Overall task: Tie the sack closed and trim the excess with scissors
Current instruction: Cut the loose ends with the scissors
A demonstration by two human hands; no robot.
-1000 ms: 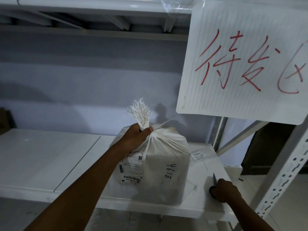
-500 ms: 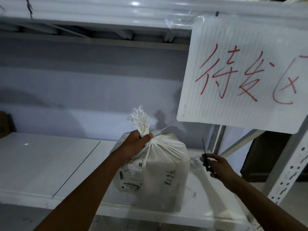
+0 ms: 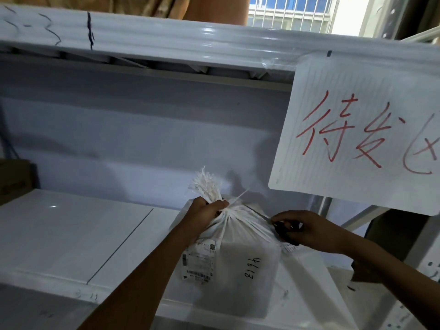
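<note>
A white woven sack (image 3: 240, 263) stands on the white shelf (image 3: 71, 234), with a shipping label and a handwritten number on its front. My left hand (image 3: 204, 214) grips its gathered neck just below the frayed tuft (image 3: 207, 184). A thin white tie tail (image 3: 239, 196) sticks out up and right from the neck. My right hand (image 3: 307, 231) holds black-handled scissors (image 3: 281, 226) beside the sack's upper right, blades pointing left toward the neck. Whether the blades are apart is unclear.
A white paper sign (image 3: 357, 129) with red writing hangs from the upper shelf beam (image 3: 190, 41), close above my right hand. A brown cardboard box (image 3: 14, 179) sits at the far left. A perforated rack upright (image 3: 426, 270) rises at the right.
My right hand lifted the scissors off the shelf and brought them left to the sack's neck. My left hand kept its grip. The camera tilted upward.
</note>
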